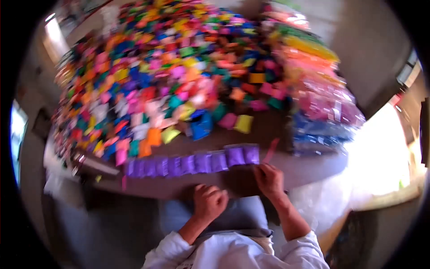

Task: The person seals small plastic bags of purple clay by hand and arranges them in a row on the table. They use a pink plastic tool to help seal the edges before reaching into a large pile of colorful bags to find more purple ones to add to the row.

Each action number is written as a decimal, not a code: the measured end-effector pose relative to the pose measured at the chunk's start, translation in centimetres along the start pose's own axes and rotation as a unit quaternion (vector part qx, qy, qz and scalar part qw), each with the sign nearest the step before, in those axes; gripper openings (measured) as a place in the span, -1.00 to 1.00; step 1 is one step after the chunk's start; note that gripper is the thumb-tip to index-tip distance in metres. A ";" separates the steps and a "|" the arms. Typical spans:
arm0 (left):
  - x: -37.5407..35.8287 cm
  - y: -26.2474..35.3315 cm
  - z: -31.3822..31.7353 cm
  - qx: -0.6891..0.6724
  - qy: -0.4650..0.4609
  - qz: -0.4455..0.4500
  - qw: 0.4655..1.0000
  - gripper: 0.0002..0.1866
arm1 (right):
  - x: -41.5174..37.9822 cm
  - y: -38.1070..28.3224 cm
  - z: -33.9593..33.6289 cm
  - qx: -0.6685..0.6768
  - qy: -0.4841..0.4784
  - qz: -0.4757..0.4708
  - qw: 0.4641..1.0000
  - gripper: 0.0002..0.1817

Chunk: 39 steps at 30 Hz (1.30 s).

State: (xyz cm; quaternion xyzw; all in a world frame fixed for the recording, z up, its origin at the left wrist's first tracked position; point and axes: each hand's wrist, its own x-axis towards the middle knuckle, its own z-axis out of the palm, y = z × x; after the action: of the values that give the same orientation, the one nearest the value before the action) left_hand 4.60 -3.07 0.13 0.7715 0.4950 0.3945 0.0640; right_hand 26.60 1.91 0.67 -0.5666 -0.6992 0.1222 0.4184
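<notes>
A row of small purple packets [193,164] lies side by side along the near edge of the table. Just off the right end of the row, my right hand [270,180] is closed with its fingers curled down. A thin pink strip [271,150] sticks up beside those fingers; whether they grip it is blurred. Another pink strip [124,182] shows at the row's left end. My left hand [209,201] is curled into a loose fist at the table edge, below the middle of the row, with nothing visible in it.
A big heap of small multicoloured packets [179,71] covers most of the table [309,172]. At the right stands a stack of clear bags [324,96] sorted by colour, blue lowest. Clear plastic [320,201] lies below the table's right side.
</notes>
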 end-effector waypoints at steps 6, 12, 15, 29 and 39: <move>0.1 -0.2 1.0 0.017 0.023 -0.030 0.999 -0.68 | 0.0 -0.3 0.5 0.050 -0.056 0.017 0.997 -0.91; 0.5 0.1 1.4 0.054 0.015 -0.035 0.998 -0.69 | 0.2 -0.2 0.0 0.001 -0.099 -0.017 0.995 -0.90; 0.2 -0.1 2.0 0.057 0.000 -0.046 0.997 -0.68 | 0.3 -0.5 -0.4 0.021 -0.103 -0.007 0.994 -0.90; 1.9 0.4 3.0 0.087 -0.013 -0.033 0.996 -0.63 | 0.2 0.3 -1.0 0.107 -0.081 0.004 0.991 -0.92; 2.8 1.1 3.8 0.152 -0.028 -0.036 0.987 -0.67 | 0.3 0.6 -1.0 0.161 -0.041 -0.008 0.986 -0.91</move>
State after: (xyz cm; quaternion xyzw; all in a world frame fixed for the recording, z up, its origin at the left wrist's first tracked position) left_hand 8.44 -0.25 -0.40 0.7646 0.5748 0.2904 -0.0258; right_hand 27.74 2.04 1.03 -0.4804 -0.6914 0.2530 0.4766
